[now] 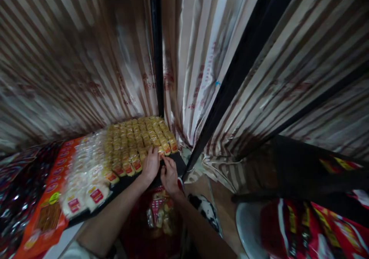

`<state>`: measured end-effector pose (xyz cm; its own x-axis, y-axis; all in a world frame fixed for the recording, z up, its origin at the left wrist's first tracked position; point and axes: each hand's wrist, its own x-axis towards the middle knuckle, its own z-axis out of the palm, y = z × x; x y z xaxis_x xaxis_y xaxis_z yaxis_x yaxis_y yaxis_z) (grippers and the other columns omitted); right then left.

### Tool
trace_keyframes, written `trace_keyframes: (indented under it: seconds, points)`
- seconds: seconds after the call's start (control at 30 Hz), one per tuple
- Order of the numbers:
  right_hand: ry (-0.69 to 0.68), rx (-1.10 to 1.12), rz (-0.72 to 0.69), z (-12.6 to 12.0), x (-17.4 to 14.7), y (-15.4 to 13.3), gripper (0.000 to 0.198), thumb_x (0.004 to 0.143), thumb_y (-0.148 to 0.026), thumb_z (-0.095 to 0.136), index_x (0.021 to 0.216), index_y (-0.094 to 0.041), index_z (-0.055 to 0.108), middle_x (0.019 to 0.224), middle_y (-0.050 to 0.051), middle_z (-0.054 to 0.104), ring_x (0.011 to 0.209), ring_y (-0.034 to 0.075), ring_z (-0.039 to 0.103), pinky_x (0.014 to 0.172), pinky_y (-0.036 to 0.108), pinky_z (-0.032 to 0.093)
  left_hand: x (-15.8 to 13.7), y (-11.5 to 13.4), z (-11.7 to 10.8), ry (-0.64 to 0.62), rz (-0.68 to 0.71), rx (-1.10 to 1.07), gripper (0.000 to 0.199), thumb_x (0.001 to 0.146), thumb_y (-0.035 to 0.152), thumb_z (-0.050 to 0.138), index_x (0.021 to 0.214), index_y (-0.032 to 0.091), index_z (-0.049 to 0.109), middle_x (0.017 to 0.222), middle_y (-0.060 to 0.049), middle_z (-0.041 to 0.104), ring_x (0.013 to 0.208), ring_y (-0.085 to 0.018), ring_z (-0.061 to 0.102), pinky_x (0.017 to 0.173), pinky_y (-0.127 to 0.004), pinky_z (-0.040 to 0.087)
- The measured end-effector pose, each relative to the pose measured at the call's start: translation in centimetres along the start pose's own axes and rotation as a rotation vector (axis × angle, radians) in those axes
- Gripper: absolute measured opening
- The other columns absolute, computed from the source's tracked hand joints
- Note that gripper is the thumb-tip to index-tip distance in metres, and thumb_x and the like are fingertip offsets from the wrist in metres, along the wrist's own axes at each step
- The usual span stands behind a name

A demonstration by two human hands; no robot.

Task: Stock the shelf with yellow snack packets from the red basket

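Observation:
Rows of small yellow snack packs (pixel 135 136) in clear wrapping, with red labels on the front ones, lie on a dark shelf (pixel 181 163). At the front right of these rows, my left hand (pixel 151 163) bends its fingers over a snack pack (pixel 161 151). My right hand (pixel 170 174) is closed with its fingertips at the front of the same pack, close to my left fingers. The dim light blurs the exact grip. White packs (pixel 92 191) with red labels lie to the left of the yellow ones.
An orange package (pixel 47 213) and dark shiny packs (pixel 17 201) lie further left. Below my hands is a red container (pixel 144 228) holding packs. Black posts (pixel 230 86) stand before striped curtains (pixel 115 59). A black-and-white thing (pixel 206 211) is on the floor; red bags (pixel 302 228) sit right.

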<state>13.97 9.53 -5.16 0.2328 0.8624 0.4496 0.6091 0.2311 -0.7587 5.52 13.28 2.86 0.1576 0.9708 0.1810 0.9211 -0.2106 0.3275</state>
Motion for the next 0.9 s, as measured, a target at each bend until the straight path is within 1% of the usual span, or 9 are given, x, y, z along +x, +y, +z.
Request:
trace_keyframes:
  seconds: [0.1, 0.23, 0.33, 0.43, 0.5, 0.57, 0.7, 0.83, 0.9]
  points:
    - [-0.015, -0.016, -0.01, 0.0, 0.1, 0.0, 0.058, 0.072, -0.003, 0.038, 0.124, -0.02, 0.054, 0.109, 0.009, 0.057, 0.105, 0.02, 0.049, 0.093, 0.036, 0.044, 0.3, -0.4, 0.6, 0.054, 0.003, -0.097, 0.031, 0.088, 0.018, 0.04, 0.117, 0.015, 0.05, 0.109, -0.012, 0.056, 0.088, -0.019, 0.06, 0.075, -0.031, 0.05]
    - [-0.023, -0.06, 0.001, 0.1, 0.2, -0.1, 0.057, 0.073, -0.003, 0.038, 0.126, -0.018, 0.053, 0.11, 0.01, 0.057, 0.105, 0.021, 0.049, 0.093, 0.037, 0.044, 0.1, -0.8, 1.2, 0.093, 0.002, -0.229, 0.043, 0.086, 0.015, 0.041, 0.129, 0.015, 0.041, 0.112, -0.014, 0.054, 0.094, -0.021, 0.06, 0.081, -0.037, 0.051]
    - [-0.024, -0.075, 0.015, 0.2, 0.1, -0.2, 0.057, 0.075, -0.004, 0.037, 0.128, -0.017, 0.051, 0.112, 0.01, 0.057, 0.106, 0.021, 0.049, 0.094, 0.037, 0.044, -1.1, -1.0, 1.8, 0.13, 0.05, -0.353, 0.045, 0.086, 0.015, 0.039, 0.132, 0.016, 0.037, 0.117, -0.014, 0.051, 0.106, -0.022, 0.055, 0.091, -0.039, 0.048]
    - [-0.039, -0.073, -0.008, 0.2, 0.0, 0.0, 0.054, 0.077, -0.007, 0.038, 0.129, -0.017, 0.049, 0.114, 0.01, 0.058, 0.107, 0.021, 0.049, 0.094, 0.037, 0.044, -3.0, -1.3, 2.8, 0.164, 0.052, -0.457, 0.039, 0.088, 0.017, 0.034, 0.126, 0.015, 0.043, 0.119, -0.013, 0.05, 0.11, -0.019, 0.054, 0.095, -0.037, 0.046]
    - [-0.045, -0.082, -0.005, 0.3, -0.1, 0.1, 0.053, 0.078, -0.008, 0.038, 0.13, -0.017, 0.049, 0.114, 0.01, 0.058, 0.107, 0.021, 0.05, 0.093, 0.036, 0.044, -4.0, -1.6, 3.4, 0.139, 0.051, -0.465, 0.036, 0.089, 0.019, 0.033, 0.121, 0.016, 0.048, 0.119, -0.013, 0.05, 0.111, -0.019, 0.054, 0.096, -0.036, 0.046]
    - [-0.047, -0.1, 0.02, 0.4, -0.1, 0.2, 0.054, 0.078, -0.008, 0.038, 0.129, -0.019, 0.05, 0.114, 0.009, 0.059, 0.106, 0.02, 0.05, 0.092, 0.035, 0.045, -4.5, -1.8, 3.7, 0.089, 0.067, -0.44, 0.037, 0.088, 0.018, 0.033, 0.121, 0.017, 0.05, 0.123, -0.012, 0.049, 0.117, -0.019, 0.05, 0.099, -0.036, 0.044]
    - [-0.05, -0.141, 0.035, 0.7, -0.1, 0.3, 0.049, 0.081, -0.014, 0.043, 0.13, -0.02, 0.05, 0.117, 0.008, 0.058, 0.106, 0.02, 0.051, 0.091, 0.033, 0.045, -3.9, -1.6, 3.8, 0.003, 0.039, -0.396, 0.045, 0.086, 0.015, 0.034, 0.13, 0.014, 0.042, 0.134, -0.013, 0.042, 0.125, -0.02, 0.043, 0.105, -0.036, 0.038]
    - [-0.061, -0.19, 0.053, 1.1, -0.2, 0.9, 0.049, 0.082, -0.014, 0.044, 0.13, -0.023, 0.05, 0.116, 0.007, 0.058, 0.104, 0.019, 0.053, 0.087, 0.028, 0.046, -3.3, -1.1, 3.5, -0.105, -0.068, -0.371, 0.049, 0.085, 0.016, 0.035, 0.134, 0.013, 0.037, 0.135, -0.015, 0.039, 0.121, -0.02, 0.047, 0.099, -0.031, 0.043]
    - [-0.079, -0.199, 0.053, 1.3, -0.2, 1.3, 0.049, 0.082, -0.013, 0.044, 0.13, -0.026, 0.05, 0.117, 0.005, 0.058, 0.104, 0.018, 0.053, 0.086, 0.026, 0.046, -3.3, -1.0, 3.5, -0.146, -0.075, -0.372, 0.051, 0.085, 0.016, 0.036, 0.136, 0.014, 0.034, 0.134, -0.015, 0.04, 0.117, -0.019, 0.05, 0.095, -0.029, 0.045]
